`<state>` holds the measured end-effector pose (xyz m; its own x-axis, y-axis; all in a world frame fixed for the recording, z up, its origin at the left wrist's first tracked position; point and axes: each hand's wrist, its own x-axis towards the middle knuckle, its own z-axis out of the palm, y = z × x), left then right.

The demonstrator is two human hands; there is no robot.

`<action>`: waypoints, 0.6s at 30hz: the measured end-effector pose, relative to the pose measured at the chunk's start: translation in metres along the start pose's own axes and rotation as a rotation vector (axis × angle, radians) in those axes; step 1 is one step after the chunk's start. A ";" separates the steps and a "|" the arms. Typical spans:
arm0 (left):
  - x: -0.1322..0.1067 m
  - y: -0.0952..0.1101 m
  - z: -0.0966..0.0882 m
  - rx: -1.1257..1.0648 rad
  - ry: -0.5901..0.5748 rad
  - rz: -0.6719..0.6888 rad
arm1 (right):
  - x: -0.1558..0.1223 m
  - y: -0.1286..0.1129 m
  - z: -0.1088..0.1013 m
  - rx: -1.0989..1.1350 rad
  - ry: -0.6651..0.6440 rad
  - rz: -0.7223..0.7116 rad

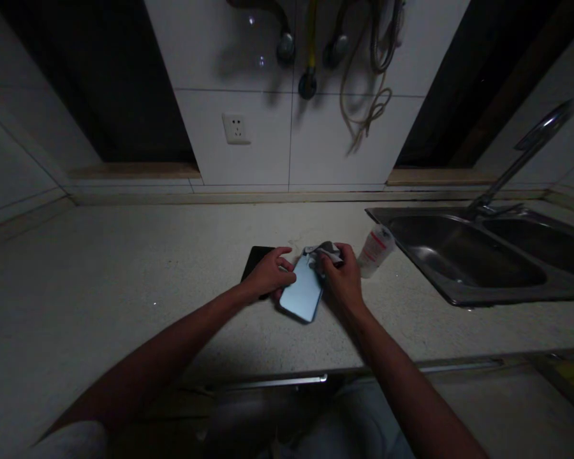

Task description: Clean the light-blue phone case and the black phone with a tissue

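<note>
A light blue smartphone (300, 294) is tilted above the worktop, its back facing up. My left hand (272, 273) grips it by the left edge, thumb on top and some fingertips hidden underneath. Pinched in my right hand (343, 275) is a crumpled grey-and-white cloth (329, 251), pressed against the phone's upper right part near the camera area. Part of the cloth is hidden by the fingers. Beneath my left hand lies a flat black object (255, 259), partly covered. Just right of my right hand stands a translucent plastic cup (377, 250) with red print.
The pale speckled countertop (124, 274) runs along a tiled wall. On the right is a double steel sink (463, 255) with a chrome faucet (511, 162). A wall socket (236, 129), pipe fittings (307, 84) and a hanging cord (363, 121) are at the back.
</note>
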<state>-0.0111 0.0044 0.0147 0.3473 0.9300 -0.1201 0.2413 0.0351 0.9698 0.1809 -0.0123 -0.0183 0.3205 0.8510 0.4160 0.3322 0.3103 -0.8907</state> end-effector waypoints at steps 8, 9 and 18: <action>-0.008 -0.003 0.019 -0.721 -0.379 -0.160 | -0.003 -0.001 -0.002 -0.100 -0.243 -0.311; -0.009 -0.004 0.022 -0.756 -0.360 -0.165 | -0.004 -0.001 -0.001 -0.089 -0.269 -0.326; -0.007 -0.009 0.043 -0.961 -0.365 -0.271 | -0.003 0.005 0.001 -0.246 -0.336 -0.484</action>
<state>0.0229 -0.0178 -0.0026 0.6785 0.6875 -0.2588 -0.4102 0.6469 0.6428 0.1809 -0.0130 -0.0237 -0.1991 0.7376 0.6452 0.5768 0.6205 -0.5314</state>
